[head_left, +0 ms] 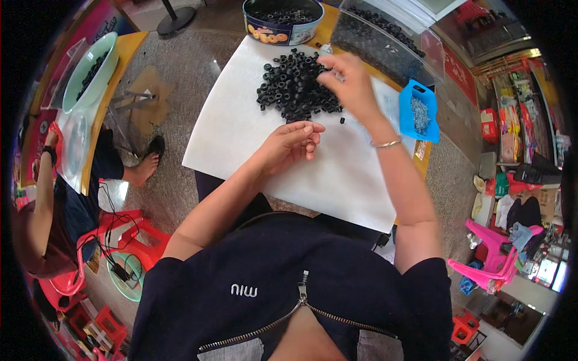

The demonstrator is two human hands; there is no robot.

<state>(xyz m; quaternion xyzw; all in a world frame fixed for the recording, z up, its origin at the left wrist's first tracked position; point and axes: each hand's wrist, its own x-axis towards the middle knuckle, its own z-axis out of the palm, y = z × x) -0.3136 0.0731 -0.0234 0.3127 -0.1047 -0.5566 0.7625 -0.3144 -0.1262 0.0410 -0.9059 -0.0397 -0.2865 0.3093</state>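
Note:
A heap of small black ring-shaped parts (295,84) lies on a white board (241,138) in front of me. My left hand (292,144) is at the near edge of the heap, its fingers curled in and the thumb against them. Whatever it may hold is too small or hidden to name. Over the right side of the heap hovers my right hand (352,87), slightly blurred, with a gap between thumb and forefinger and nothing visible in it. One loose black part (342,120) sits apart, between the two hands.
Behind the heap stands a round dark-blue tin (283,30) of black parts, beside a clear plastic bin (385,45). A blue tray (415,111) with small clear pieces is at the right. Leftward, another person's arm (45,180) reaches a table bearing a green basin (93,72).

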